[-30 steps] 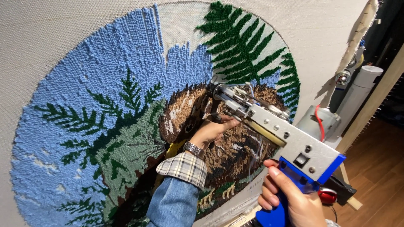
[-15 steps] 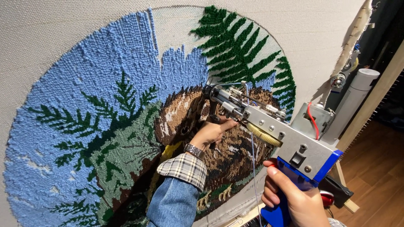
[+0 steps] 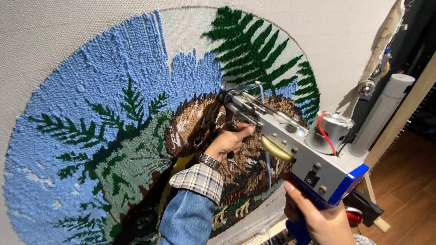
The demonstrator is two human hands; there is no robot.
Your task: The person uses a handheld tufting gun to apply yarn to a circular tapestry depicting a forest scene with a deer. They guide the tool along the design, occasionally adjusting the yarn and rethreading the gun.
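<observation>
One stretched backing cloth [image 3: 68,27] fills the view, carrying a round tufted picture [image 3: 104,136] in blue, green and brown yarn. Against its brown centre lies the tufting gun [image 3: 295,149], long axis running from lower right up to upper left, needle end pointing at the cloth. Right hand [image 3: 320,218]: grip wrapped tight around the blue rear handle. Left hand [image 3: 229,141]: grip curled around the black front handle beneath the gun's nose, wrist bearing a metal watch [image 3: 210,161].
</observation>
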